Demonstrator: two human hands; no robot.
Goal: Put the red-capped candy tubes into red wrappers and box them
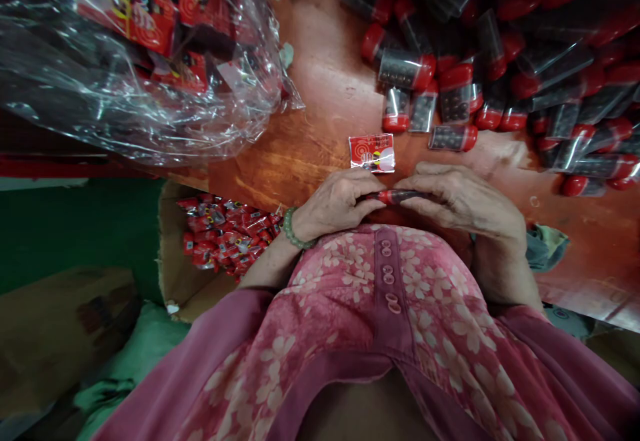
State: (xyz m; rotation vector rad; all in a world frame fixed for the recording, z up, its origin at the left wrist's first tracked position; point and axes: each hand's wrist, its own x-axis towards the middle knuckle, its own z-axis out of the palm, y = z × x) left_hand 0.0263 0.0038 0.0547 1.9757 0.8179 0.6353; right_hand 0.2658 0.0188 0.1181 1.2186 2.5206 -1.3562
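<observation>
Near the table's front edge, my left hand [345,202] and my right hand [455,200] pinch a small tube with red and dark parts [391,196] between them, one hand at each end. Fingers cover much of it. A green bead bracelet circles my left wrist. Just beyond my left fingers lies a flat red printed packet [372,153]. Past my right hand, a clear tube with a red cap and dark beads [453,138] lies on its side, beside a large pile of similar tubes [455,98].
A clear plastic bag [220,118] of red printed packets fills the table's [320,48] far left. Below the left edge, an open cardboard box [173,254] holds red wrapped pieces. A crumpled greenish cloth [547,248] sits right of my right arm.
</observation>
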